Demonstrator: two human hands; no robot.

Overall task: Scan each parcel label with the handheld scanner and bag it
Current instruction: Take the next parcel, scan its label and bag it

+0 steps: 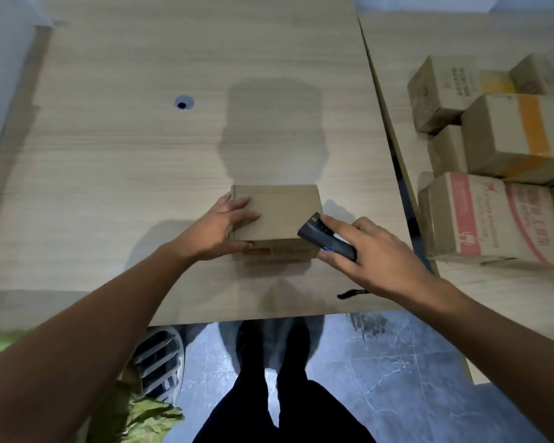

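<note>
Just below the middle of the frame, a small brown box [280,215] lies flat on the wooden surface [125,161], and the left hand [219,230] rests open-fingered on its left end, steadying it. The right hand [370,251] grips a dark scanner [325,235] whose tip overlaps the box's right edge. More cardboard boxes [506,161] crowd the right side of the frame.

Left hand [226,227] steadies parcel [282,212]; right hand [370,251] grips scanner [325,235].
</note>
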